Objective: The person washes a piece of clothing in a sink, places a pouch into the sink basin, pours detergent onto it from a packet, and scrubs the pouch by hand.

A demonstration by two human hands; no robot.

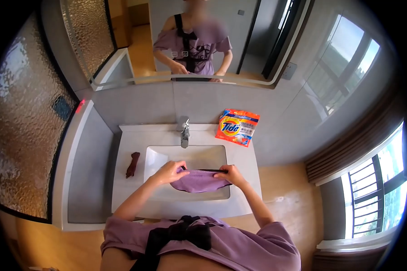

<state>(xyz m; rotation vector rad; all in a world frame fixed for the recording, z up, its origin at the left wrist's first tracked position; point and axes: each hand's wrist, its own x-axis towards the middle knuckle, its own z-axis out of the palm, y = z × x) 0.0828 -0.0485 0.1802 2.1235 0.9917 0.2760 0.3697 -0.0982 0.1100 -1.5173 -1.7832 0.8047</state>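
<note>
The person wears a loose, short-sleeved top [253,239] in dusty purple. A wide black strap [151,253] with a black bow [187,235] crosses the chest, and the mirror at the far side shows metal buckles [180,53] on the strap and dark lettering [202,52] on the top.

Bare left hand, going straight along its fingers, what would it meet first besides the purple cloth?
Probably the bare right hand, pinching the cloth over the white sink, though depth is unclear.
</note>
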